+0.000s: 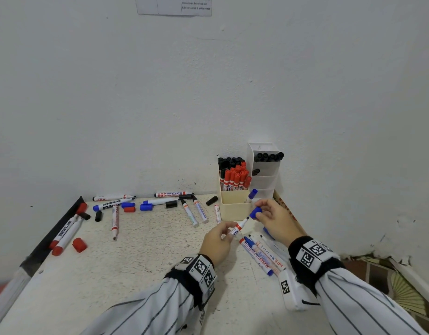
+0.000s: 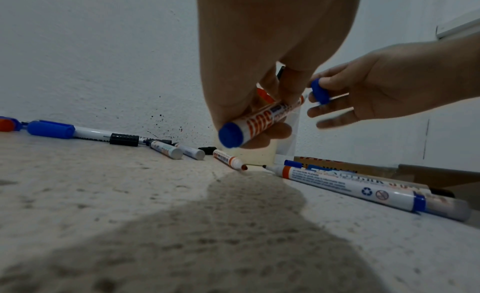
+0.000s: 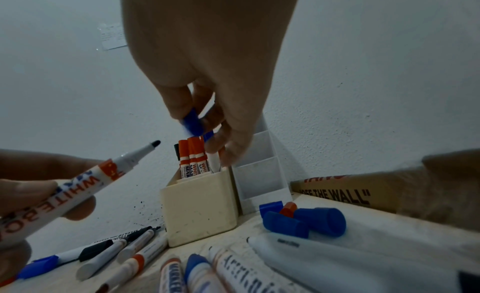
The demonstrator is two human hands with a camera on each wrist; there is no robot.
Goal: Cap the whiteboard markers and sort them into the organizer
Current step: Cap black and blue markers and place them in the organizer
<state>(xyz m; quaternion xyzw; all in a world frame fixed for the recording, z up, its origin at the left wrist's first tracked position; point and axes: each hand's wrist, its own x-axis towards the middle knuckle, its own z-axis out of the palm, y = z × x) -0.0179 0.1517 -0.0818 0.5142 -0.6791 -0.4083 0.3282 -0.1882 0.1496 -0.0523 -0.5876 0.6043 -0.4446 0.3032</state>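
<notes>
So the left hand (image 1: 217,240) is gripping an uncapped marker (image 1: 238,227) by the barrel, tip aimed up and right. The right hand (image 1: 275,220) pinches a blue cap (image 1: 255,212) just off that tip, not touching. All this hovers over the table (image 1: 148,257), just near of the cream organizer (image 1: 234,206) by the far wall, reds and blacks standing inside.

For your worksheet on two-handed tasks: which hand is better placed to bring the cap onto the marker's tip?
The right hand. It already pinches the blue cap just off the bare tip of the marker, which the left hand grips by the barrel, steadying it.
</notes>
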